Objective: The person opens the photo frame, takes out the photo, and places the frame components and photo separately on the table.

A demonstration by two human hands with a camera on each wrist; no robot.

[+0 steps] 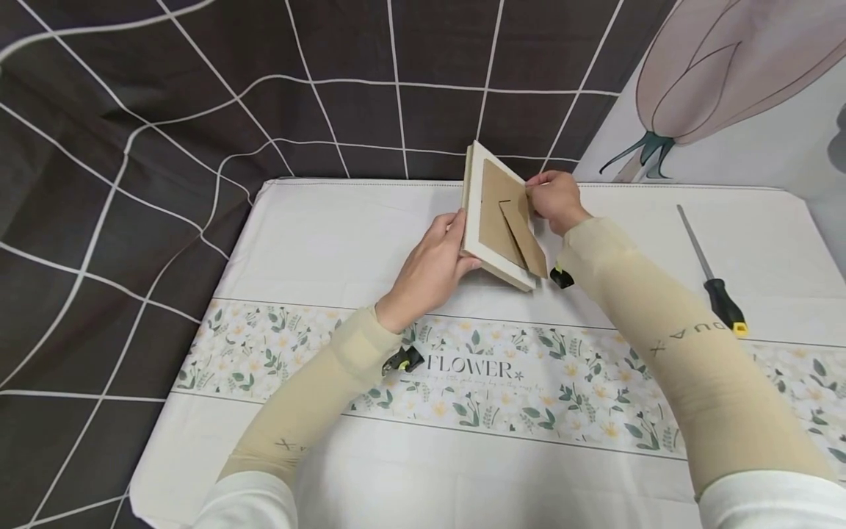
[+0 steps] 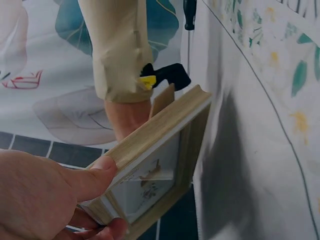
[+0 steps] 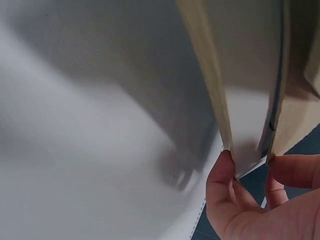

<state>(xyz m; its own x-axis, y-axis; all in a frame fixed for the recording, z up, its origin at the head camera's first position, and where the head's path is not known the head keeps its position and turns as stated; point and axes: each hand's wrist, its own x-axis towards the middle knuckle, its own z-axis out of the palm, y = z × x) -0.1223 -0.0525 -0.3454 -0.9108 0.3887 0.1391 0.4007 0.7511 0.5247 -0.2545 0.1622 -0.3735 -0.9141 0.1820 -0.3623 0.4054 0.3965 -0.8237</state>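
A picture frame (image 1: 505,273) with a white back rim and wood-coloured sides is tilted up off the table near its far edge. Its brown backing board (image 1: 496,180) faces me, with the stand flap (image 1: 526,239) sticking out. My left hand (image 1: 423,275) grips the frame's left side, thumb on the rim. In the left wrist view, glass and a small printed picture (image 2: 150,182) show on the front. On the opposite side, my right hand (image 1: 558,202) pinches the edge; in the right wrist view its thumb is at the backing board (image 3: 292,130) and its fingers at the side.
A screwdriver (image 1: 717,286) with a black and yellow handle lies on the table at right. The white tablecloth (image 1: 344,235) carries a flower-printed band (image 1: 568,397). Dark checked fabric (image 1: 357,66) hangs behind and at left. Small black devices sit at both wrists.
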